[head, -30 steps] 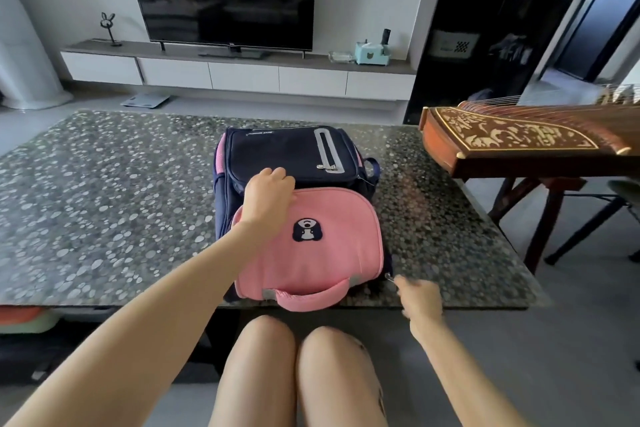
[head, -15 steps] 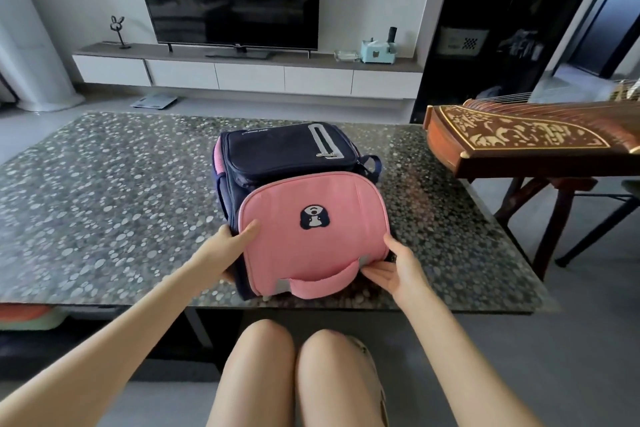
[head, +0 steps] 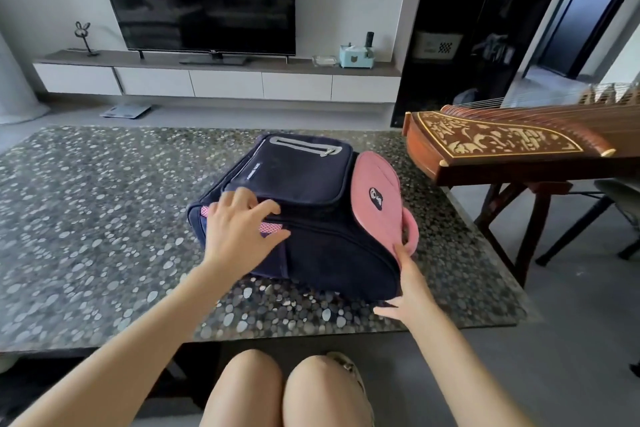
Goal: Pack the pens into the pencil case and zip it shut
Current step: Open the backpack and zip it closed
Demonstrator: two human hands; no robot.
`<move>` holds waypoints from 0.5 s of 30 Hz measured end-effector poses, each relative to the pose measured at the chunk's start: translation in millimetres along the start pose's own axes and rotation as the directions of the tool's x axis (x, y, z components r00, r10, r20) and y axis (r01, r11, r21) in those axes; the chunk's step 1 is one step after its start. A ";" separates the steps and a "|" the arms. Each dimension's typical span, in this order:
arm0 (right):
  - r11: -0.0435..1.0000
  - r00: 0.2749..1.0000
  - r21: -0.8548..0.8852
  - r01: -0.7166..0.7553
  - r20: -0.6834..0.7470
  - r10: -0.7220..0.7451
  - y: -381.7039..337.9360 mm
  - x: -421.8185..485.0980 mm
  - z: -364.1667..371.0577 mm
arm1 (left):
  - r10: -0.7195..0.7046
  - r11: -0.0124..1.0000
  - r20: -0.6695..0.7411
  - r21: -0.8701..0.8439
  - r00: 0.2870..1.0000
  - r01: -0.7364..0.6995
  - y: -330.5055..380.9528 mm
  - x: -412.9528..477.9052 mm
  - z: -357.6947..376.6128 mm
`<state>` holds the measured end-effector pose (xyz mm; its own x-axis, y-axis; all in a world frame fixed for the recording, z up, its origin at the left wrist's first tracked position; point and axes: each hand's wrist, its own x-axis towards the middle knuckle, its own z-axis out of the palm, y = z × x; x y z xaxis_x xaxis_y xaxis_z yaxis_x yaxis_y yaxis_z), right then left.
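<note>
Two hands meet the navy-and-pink fabric backpack (head: 311,184), I see: left hand (head: 239,232) spread flat on top, right hand (head: 408,291) with straight fingers touching the near-right pink flap.

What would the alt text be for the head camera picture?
A navy backpack with a pink flap lies on a pebbled table; the left hand rests flat on it, the right hand touches its near corner. A wooden zither stands beside.

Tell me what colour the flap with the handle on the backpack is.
The flap is pink, with a small dark badge; head view.
</note>
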<state>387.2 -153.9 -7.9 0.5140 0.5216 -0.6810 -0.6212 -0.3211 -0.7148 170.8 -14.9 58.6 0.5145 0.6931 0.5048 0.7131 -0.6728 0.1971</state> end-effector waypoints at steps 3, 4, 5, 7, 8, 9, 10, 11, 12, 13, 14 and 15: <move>0.999 0.993 0.042 -0.020 0.118 0.015 -8.2 4.7 8.6 | -0.099 0.989 0.076 0.121 0.992 0.089 -35.8 -1.6 -0.5; 0.998 0.991 0.067 -0.015 0.133 0.006 -15.8 5.0 12.3 | -0.152 0.982 0.107 0.128 0.983 0.138 -49.1 0.0 0.6; 0.996 0.992 0.084 -0.004 0.125 -0.007 -24.2 6.5 14.5 | -0.208 0.974 0.149 0.124 0.967 0.191 -62.7 2.3 1.1; 0.995 0.998 0.097 0.032 0.058 -0.038 -44.8 11.9 17.9 | -0.289 0.956 0.258 0.025 0.922 0.292 -82.3 5.1 4.5; 0.992 0.997 0.104 0.067 0.031 -0.071 -60.5 13.2 21.7 | -0.302 0.947 0.284 -0.022 0.910 0.321 -85.9 8.4 8.5; 0.989 0.993 0.094 0.116 -0.002 -0.116 -72.5 13.2 23.3 | -0.308 0.940 0.283 -0.054 0.908 0.336 -84.0 4.6 12.4; 0.982 0.985 0.083 0.170 -0.022 -0.169 -90.4 11.0 27.7 | -0.317 0.937 0.244 -0.073 0.917 0.343 -79.0 6.7 17.6; 0.971 0.973 0.064 0.229 -0.038 -0.227 -106.6 11.7 30.6 | -0.335 0.928 0.208 -0.098 0.919 0.360 -72.6 6.8 23.3; 0.956 0.956 0.039 0.290 -0.052 -0.288 -125.3 9.7 34.6 | -0.358 0.913 0.187 -0.134 0.915 0.385 -65.8 10.6 29.7; 0.935 0.932 0.004 0.356 -0.073 -0.354 -146.2 9.7 37.6 | -0.376 0.895 0.181 -0.181 0.909 0.407 -59.4 17.8 39.4; 0.912 0.907 -0.025 0.409 -0.101 -0.409 -165.6 7.9 40.3 | -0.390 0.874 0.199 -0.227 0.899 0.429 -51.8 26.1 49.3; 0.888 0.880 -0.062 0.456 -0.117 -0.460 -183.6 9.5 41.1 | -0.390 0.856 0.221 -0.269 0.894 0.441 -44.5 35.8 60.5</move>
<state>481.8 -57.6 123.4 0.8073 0.5146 -0.2889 -0.2804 -0.0964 -0.9550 186.2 55.5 17.0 0.2865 0.9393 0.1888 0.7091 -0.3404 0.6175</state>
